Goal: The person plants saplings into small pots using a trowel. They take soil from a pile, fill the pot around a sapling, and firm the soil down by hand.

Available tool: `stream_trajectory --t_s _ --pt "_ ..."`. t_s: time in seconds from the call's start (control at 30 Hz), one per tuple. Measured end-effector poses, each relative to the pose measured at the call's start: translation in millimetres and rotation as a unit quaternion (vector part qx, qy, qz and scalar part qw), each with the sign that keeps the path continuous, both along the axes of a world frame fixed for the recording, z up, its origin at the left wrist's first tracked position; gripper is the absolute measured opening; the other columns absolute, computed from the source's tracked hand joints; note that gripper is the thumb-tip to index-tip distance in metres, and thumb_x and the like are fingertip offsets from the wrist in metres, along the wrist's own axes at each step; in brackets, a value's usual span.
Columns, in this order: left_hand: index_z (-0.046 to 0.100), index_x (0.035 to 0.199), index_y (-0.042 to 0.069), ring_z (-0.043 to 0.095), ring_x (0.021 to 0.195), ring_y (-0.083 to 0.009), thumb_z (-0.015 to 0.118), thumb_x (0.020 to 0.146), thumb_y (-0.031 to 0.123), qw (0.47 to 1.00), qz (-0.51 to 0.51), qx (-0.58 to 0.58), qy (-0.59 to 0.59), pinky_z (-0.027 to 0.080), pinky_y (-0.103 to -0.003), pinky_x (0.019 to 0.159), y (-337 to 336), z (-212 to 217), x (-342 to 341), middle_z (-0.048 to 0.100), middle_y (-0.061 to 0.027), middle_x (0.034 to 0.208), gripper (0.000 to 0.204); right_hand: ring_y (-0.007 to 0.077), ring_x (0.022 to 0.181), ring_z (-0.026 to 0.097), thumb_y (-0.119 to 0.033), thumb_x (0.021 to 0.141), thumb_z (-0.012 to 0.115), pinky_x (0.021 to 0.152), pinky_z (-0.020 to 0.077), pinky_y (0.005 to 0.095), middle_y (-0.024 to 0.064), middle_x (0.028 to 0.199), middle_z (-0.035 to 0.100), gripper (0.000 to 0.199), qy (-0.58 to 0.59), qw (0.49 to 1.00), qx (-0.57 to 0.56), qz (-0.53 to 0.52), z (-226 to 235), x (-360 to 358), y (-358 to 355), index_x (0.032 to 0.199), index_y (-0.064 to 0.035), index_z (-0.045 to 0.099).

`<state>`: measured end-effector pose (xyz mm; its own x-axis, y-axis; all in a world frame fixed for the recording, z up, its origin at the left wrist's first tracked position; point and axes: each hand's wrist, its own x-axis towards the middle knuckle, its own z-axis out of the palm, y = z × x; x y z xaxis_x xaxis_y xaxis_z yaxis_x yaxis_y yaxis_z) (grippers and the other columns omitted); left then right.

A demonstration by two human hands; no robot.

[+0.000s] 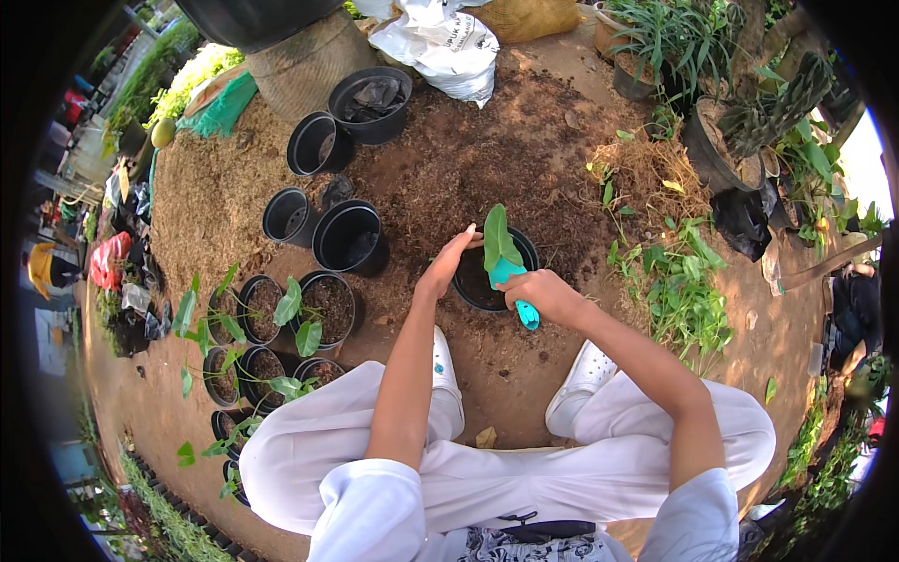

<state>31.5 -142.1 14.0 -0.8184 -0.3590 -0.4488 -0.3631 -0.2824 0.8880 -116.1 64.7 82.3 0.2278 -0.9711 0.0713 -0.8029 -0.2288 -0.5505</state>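
Head cam: teal trowel [506, 271] in R hand [550, 295], over blk pot [463, 288].

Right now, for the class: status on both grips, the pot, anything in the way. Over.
Left grip open, at left of black pot. Right grip closed on turquoise trowel. Broad green leaf hides part of pot.

On my feed a round black pot [527, 245] stands upright on the brown ground [496, 375], dark soil [474, 278] inside. I see a broad green leaf [500, 242] over its opening and a turquoise trowel [506, 271] slanting over the rim, handle end outside the pot
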Motion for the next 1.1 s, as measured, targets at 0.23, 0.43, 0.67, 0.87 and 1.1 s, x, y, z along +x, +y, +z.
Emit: stream_trajectory --t_s 0.23,0.43,0.67,0.87,1.1 --pt "0.040 0.155 0.008 0.025 0.152 -0.0283 0.040 0.099 0.067 0.999 0.046 -0.004 -0.007 0.011 -0.046 0.124 7 0 -3 0.038 -0.0147 0.160 0.081 0.0278 0.106 0.069 -0.010 0.081 0.062 0.084 0.0578 0.0405 0.0066 0.125 0.070 0.006 -0.019 0.996 -0.084 0.010 -22 -14 11 0.079 -0.0078 0.067" --pt "0.049 0.148 0.008 0.030 0.148 -0.0302 0.040 0.098 0.069 0.999 0.043 -0.001 -0.010 0.009 -0.050 0.123 3 -2 1 0.050 -0.0189 0.148 0.080 0.0283 0.107 0.068 -0.012 0.078 0.064 0.085 0.0577 0.0392 0.0079 0.119 0.072 0.005 -0.003 0.999 -0.015 0.028 -7 -8 -4 0.078 -0.0078 0.067" --pt "0.052 0.146 0.010 0.028 0.149 -0.0312 0.040 0.097 0.070 0.999 0.031 -0.008 -0.035 0.009 -0.054 0.123 8 16 -4 0.056 -0.0186 0.143 0.079 0.0277 0.103 0.069 -0.011 0.080 0.063 0.081 0.0576 0.0404 0.0083 0.115 0.073 0.006 0.009 1.000 -0.011 0.024 -13 -6 3 0.078 -0.0078 0.068" --pt "0.053 0.145 0.007 0.035 0.146 -0.0300 0.039 0.098 0.069 1.000 0.030 -0.005 -0.001 0.011 -0.050 0.123 8 16 -4 0.059 -0.0152 0.141 0.079 0.0303 0.104 0.069 -0.010 0.081 0.062 0.081 0.0578 0.0429 0.0104 0.119 0.071 0.007 0.034 0.997 0.008 -0.066 -1 18 9 0.079 -0.0081 0.068" --pt "0.053 0.145 0.008 0.033 0.147 -0.0313 0.039 0.097 0.070 0.999 0.031 -0.002 -0.033 0.010 -0.052 0.123 7 15 -1 0.060 -0.0150 0.138 0.079 0.0354 0.100 0.069 -0.004 0.077 0.064 0.079 0.0570 0.0456 0.0123 0.120 0.070 0.007 -0.035 0.991 0.037 -0.127 11 40 13 0.080 -0.0095 0.069"
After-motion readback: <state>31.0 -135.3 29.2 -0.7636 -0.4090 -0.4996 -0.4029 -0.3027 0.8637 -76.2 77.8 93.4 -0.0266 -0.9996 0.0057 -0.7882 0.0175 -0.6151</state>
